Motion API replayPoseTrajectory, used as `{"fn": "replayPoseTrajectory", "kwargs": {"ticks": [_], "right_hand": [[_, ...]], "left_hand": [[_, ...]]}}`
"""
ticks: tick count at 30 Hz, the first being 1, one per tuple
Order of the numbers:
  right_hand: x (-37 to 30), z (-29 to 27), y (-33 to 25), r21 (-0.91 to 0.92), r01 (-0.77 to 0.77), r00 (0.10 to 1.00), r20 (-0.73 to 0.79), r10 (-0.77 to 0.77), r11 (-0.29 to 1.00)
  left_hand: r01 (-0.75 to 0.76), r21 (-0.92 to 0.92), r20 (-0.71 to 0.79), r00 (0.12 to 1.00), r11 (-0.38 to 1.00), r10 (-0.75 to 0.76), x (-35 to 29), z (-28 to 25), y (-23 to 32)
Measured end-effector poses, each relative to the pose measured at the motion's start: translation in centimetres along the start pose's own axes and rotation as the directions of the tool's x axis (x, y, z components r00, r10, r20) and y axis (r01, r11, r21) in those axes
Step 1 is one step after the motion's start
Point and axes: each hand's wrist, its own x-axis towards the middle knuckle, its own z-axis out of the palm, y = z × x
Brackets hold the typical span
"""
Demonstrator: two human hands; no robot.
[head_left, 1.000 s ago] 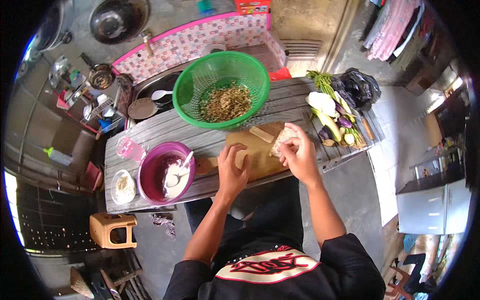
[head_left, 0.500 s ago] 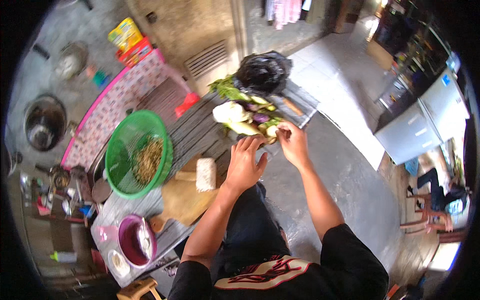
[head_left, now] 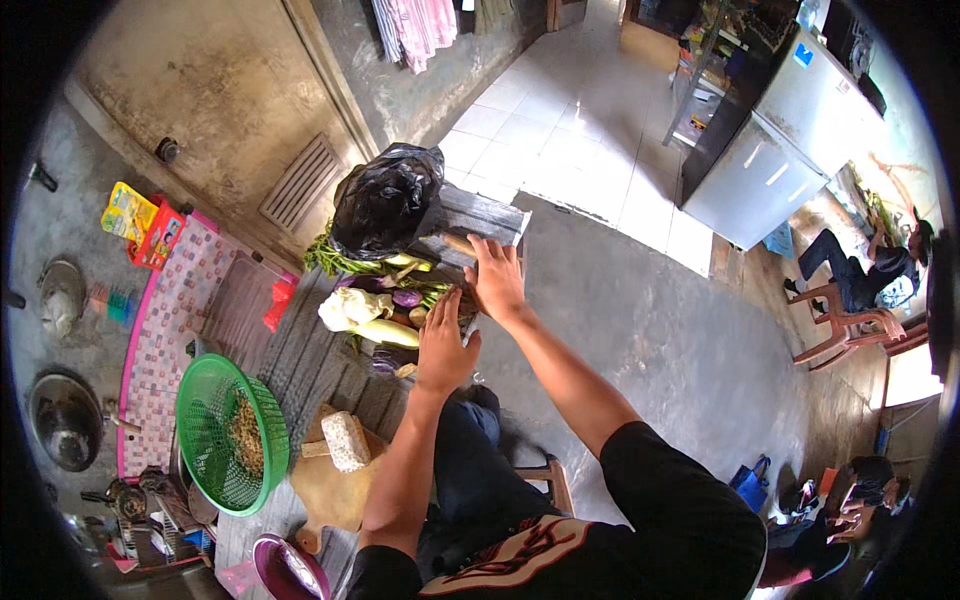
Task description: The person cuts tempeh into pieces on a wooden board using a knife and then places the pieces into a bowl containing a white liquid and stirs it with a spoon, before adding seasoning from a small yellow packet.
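Over a heap of vegetables on the grey wooden table [head_left: 320, 375], my left hand [head_left: 444, 345] is open, its fingers stretched across the near right side. My right hand [head_left: 496, 280] is open farther back, fingertips beside a slim brown wooden piece [head_left: 458, 243]; whether they touch it I cannot tell. The heap includes a white cauliflower-like head [head_left: 347, 309], a long pale vegetable [head_left: 387, 333], purple eggplants [head_left: 406, 298] and leafy greens [head_left: 326, 258]. Behind it sits a black plastic bag [head_left: 388, 200]. Part of the heap is hidden under my hands.
To the left, a green colander [head_left: 195, 440] holds brownish contents. A white speckled block [head_left: 345, 441] rests on a wooden cutting board [head_left: 340, 492], with a purple bowl [head_left: 272, 570] nearer. A tiled counter [head_left: 160, 370], a fridge [head_left: 757, 180] and seated people lie farther out.
My view has swung, so the table appears farther left. My right hand has moved from the heap's near end to beside the brown piece; my left hand now lies over the vegetables.
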Motion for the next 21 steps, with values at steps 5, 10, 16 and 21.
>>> {"fn": "replayPoseTrajectory", "kwargs": {"ticks": [5,10,16,21], "right_hand": [[0.3,1.3,1.6,-0.048,0.002,1.000,-0.029,-0.003,0.999],[-0.4,-1.0,0.1,0.209,-0.032,0.998,-0.045,0.042,0.977],[-2.5,-5.5,-1.7,0.416,-0.243,0.968,0.041,0.249,0.876],[-6.8,-7.6,-0.4,0.640,-0.353,0.919,0.099,0.382,0.683]], "left_hand": [[-0.047,-0.051,-0.048,0.998,0.998,0.045,-0.1,0.5,-0.1],[-0.030,-0.091,-0.085,0.996,0.995,0.022,-0.6,0.1,-0.9],[0.086,-0.287,-0.033,0.994,0.954,-0.100,-1.8,-1.2,0.5],[-0.033,-0.317,-0.167,0.986,0.948,-0.021,-3.8,-2.7,2.0]]}}
